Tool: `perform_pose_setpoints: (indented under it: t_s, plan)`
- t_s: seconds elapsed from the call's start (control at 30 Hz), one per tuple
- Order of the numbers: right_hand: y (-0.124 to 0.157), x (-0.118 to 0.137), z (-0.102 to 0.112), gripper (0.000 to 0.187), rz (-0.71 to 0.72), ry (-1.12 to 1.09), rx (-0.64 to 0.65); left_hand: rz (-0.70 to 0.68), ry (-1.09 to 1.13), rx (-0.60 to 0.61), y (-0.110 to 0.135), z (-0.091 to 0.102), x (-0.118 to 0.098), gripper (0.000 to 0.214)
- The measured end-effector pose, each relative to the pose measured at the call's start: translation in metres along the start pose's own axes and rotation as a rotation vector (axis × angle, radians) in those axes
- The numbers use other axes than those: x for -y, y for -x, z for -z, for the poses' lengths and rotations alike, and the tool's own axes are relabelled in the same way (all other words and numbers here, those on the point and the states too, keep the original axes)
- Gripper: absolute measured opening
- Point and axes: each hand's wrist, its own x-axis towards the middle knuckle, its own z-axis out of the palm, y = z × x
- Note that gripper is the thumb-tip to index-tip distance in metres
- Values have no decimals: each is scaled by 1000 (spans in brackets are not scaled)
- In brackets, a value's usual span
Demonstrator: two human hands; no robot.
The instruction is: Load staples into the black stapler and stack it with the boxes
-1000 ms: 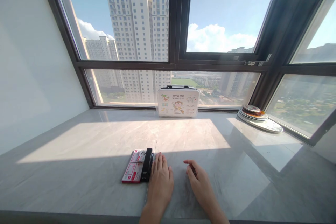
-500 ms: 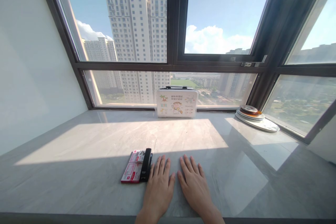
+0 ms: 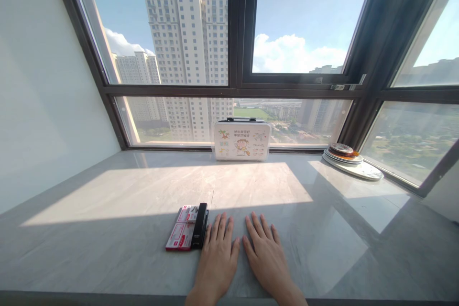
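Note:
My left hand (image 3: 217, 257) lies palm down on the grey marbled sill (image 3: 118, 258), fingers stretched forward and holding nothing. Flat beside it, with a small gap between the thumbs, rests my right hand (image 3: 266, 256), also empty with its fingers apart. Just left of my left hand is a black stapler (image 3: 200, 227), lying lengthwise away from me. Its near end is close to my left little finger; whether they touch I cannot tell. Against the stapler's left side sit small red-and-white boxes (image 3: 180, 234), printed with labels too small to read.
A white case (image 3: 242, 141) with cartoon prints and a black handle stands upright against the window frame (image 3: 165, 90). In the far right corner, several plates (image 3: 353, 167) are stacked with amber-brown dishes (image 3: 342, 150) on top. The sill's front edge (image 3: 107, 292) runs under my wrists.

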Motion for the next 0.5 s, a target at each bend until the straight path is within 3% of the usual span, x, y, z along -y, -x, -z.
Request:
perform_pose_setpoints:
  t_s: [0.5]
  plan:
    - [4,0,0,54,11,7,10,0,25,7,1,1,1,56]
